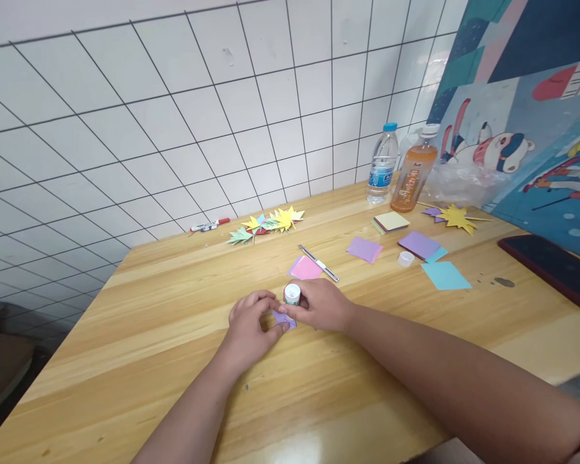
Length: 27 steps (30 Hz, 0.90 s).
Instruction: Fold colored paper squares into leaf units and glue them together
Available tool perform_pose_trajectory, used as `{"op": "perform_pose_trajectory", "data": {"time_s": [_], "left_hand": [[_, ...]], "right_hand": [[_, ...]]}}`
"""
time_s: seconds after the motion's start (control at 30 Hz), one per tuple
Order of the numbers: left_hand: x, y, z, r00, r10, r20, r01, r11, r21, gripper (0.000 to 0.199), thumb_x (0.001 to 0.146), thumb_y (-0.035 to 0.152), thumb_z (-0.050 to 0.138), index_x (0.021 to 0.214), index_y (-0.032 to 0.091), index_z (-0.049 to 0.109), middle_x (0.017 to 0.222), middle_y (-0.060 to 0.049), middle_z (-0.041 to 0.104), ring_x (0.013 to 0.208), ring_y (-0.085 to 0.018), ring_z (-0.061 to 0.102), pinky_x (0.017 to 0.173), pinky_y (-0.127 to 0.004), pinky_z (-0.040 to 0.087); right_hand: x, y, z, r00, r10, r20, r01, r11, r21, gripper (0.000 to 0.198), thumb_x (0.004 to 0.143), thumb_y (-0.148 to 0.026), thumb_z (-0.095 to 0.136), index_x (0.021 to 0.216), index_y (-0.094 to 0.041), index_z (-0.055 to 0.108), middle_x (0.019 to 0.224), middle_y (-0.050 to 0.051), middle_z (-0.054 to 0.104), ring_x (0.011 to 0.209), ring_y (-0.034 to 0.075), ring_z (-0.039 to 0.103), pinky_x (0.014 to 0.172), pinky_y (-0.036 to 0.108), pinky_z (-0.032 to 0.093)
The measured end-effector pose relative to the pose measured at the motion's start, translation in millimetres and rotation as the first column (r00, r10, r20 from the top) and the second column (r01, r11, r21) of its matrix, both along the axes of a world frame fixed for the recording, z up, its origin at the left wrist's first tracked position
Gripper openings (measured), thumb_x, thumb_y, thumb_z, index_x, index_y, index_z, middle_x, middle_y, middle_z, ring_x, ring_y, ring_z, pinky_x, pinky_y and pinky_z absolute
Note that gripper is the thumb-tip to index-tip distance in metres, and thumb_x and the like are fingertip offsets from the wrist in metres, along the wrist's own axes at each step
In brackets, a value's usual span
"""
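My right hand (321,304) is closed round a white glue stick (292,293), held upright with its round white base facing up. Under it lies a small purple piece of paper (284,319) on the table, partly hidden by my fingers. My left hand (254,322) holds this paper down, its thumb at the near edge and its fingers at the far edge. Just beyond my hands, pink and purple paper squares (305,267) lie beside a utility knife (319,263). A small white translucent cap (406,259) stands farther right.
Folded paper leaves (270,222) and markers (210,225) lie near the tiled wall. Paper squares (446,276) are spread on the right. A water bottle (381,167), an orange drink bottle (414,171), a yellow paper leaf (457,219) and a dark phone (551,267) are also there.
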<state>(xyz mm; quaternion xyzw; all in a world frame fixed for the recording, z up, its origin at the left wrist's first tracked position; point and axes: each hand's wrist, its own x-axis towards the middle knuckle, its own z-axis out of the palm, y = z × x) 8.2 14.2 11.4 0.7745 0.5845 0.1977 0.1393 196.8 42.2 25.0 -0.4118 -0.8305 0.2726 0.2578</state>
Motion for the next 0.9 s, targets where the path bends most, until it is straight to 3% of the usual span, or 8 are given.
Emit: {"op": "perform_pose_trajectory", "data": {"time_s": [0.9], "left_hand": [[-0.7, 0.4, -1.5, 1.000, -0.005, -0.007, 0.005, 1.000, 0.007, 0.024, 0.068, 0.040, 0.065, 0.087, 0.027, 0.063, 0.108, -0.001, 0.059, 0.101, -0.024, 0.054, 0.088, -0.038, 0.041]], "right_hand": [[0.6, -0.5, 1.8, 1.000, 0.015, 0.002, -0.015, 1.000, 0.003, 0.027, 0.081, -0.046, 0.054, 0.080, -0.019, 0.054, 0.060, -0.004, 0.052, 0.058, 0.010, 0.046, 0.052, 0.021, 0.025]]}}
